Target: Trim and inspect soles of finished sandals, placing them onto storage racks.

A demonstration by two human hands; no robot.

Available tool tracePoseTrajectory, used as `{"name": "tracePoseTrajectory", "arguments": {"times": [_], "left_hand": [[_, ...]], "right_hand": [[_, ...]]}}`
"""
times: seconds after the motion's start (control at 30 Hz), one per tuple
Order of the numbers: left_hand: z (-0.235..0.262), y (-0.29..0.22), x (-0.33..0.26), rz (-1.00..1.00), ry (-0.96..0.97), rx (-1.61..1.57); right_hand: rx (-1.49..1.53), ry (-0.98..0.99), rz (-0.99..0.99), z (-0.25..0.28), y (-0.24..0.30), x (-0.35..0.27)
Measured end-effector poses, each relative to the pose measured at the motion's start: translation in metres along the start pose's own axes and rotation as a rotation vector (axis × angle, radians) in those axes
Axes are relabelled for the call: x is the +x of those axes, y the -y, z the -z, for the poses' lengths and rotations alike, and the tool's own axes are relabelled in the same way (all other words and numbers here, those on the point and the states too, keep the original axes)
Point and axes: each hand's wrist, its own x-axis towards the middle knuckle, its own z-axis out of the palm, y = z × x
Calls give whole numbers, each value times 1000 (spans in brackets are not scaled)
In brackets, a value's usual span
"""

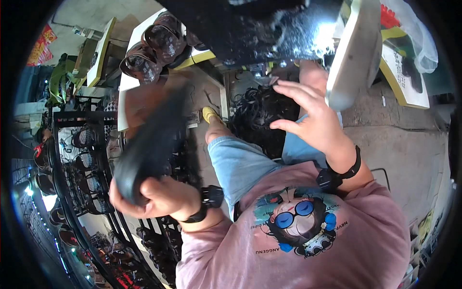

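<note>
L HAND LOADED W/ BLK SHOE PIECE; R HAND EMPTY

Item: blk shoe piece, motion-blurred, raised off the person's L side, between the rack and the person's legs. L hand grips its lower end, thumb on one side, fingers wrapped round the other; grip firm by appearance. R hand holds nothing, fingers spread, just beside the pale rounded part of the dark machine; contact n/a to confirm.

Handling (judged): prob. light, 1-hand carry OK; mat'l looks rubbery, bendy but springy, smooth sheen so poss. slick; low breakage risk. Rec. hold: thicker end, thumb opp. fingers, as now. Exact form n/c due to blur.

Surface: white top, yellow edge, carrying brown patterned shoes. 2nd white-topped table at R, w/ clear plastic bag.

Room: blk metal rack at L, stocked w/ footwear; grey floor; heap of blk scraps by the legs, poss. trip hazard.
</note>
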Motion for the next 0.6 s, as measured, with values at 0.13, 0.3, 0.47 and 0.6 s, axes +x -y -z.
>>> {"name": "tracePoseTrajectory", "arguments": {"times": [0.13,0.3,0.47,0.6], "left_hand": [[21,118,26,15,199,427],[63,218,42,111,1003,884],[-6,173,21,-353,874,856],[-31,188,25,-453,526,780]], "right_hand": [[283,-73,-161,-20,-32,-17],[227,-113,-21,-17,-18,2],[409,-7,-118,-29,-9,6],[573,-20,-213,-20,-1,8]]}}
